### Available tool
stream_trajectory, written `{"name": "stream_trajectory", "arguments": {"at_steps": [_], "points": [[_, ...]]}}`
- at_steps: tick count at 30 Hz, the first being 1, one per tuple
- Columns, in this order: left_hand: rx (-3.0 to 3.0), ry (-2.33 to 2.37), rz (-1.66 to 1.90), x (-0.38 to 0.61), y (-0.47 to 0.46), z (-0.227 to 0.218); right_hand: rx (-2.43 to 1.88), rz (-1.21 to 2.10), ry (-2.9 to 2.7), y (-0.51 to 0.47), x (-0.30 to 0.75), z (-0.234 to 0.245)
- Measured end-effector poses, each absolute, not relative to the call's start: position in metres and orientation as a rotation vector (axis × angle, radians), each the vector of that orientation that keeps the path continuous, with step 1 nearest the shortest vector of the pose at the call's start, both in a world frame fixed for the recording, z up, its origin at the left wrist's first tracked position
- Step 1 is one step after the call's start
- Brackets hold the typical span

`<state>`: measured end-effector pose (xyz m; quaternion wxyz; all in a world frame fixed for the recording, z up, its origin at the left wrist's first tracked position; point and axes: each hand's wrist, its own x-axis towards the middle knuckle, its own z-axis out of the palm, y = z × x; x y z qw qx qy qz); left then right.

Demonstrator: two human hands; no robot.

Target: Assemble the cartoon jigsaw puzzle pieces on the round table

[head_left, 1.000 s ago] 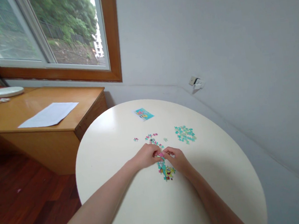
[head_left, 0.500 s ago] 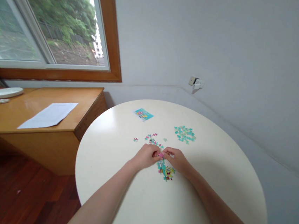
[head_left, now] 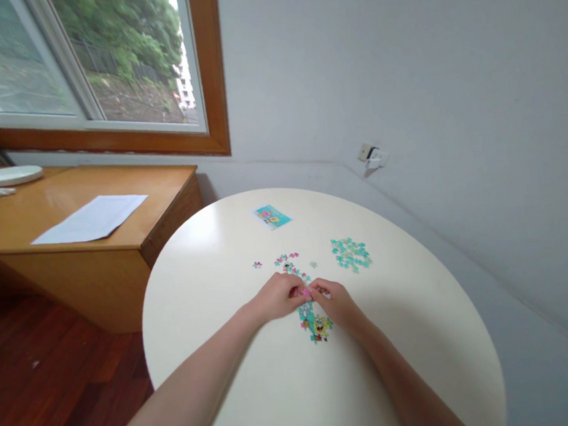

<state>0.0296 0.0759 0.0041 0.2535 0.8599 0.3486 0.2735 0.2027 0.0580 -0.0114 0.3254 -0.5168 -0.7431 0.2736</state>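
Observation:
My left hand and my right hand meet over the middle of the round table, both closed in a pinch. Between their fingertips is a pink puzzle piece, partly covered by the fingers. Just below lies a joined section of puzzle, with a yellow cartoon face and a teal part. Its upper end reaches under my fingers, and whether the pink piece is locked into it I cannot tell. Beyond my hands, several loose pink and teal pieces lie scattered, with one pale green piece to their right.
A heap of teal puzzle pieces lies at the right of the cream round table. A picture card is at the far side. To the left stands a wooden desk with paper and a white plate.
My fingertips have shifted very slightly around the pink piece, and less of it shows now. The other pieces lie as before.

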Motion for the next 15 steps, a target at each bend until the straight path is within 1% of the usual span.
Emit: {"name": "stream_trajectory", "arguments": {"at_steps": [15], "points": [[2.366,0.938,0.732,0.0305,0.0745,0.0049,-1.36,0.655,-1.972,0.057,0.2033,-0.0088]]}}
